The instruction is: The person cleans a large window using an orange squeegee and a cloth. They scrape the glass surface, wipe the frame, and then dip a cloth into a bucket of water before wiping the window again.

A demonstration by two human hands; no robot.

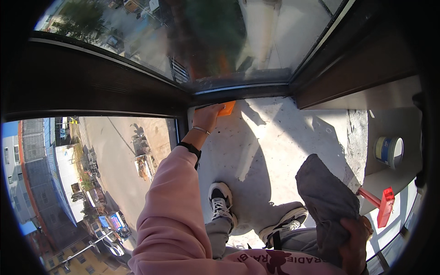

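My left arm, in a pink sleeve with a dark watch and a bracelet, reaches forward to the base of the dark window frame [243,94]. My left hand [208,118] is closed on a flat orange piece [228,109], pressed low against the corner where frame and pale sill floor meet. Its kind is partly hidden by my fingers. By my right leg, my right hand [355,245] grips a grey cloth [325,197], which hangs up and forward from it in a bunched shape. My sneakers [221,201] stand on the pale floor below.
Glass panes rise ahead and to the left, with a street and buildings far below. A white tub [389,152] with a blue and yellow label sits on the right ledge. A red-handled tool [385,206] lies near the cloth. Dust and specks mark the floor.
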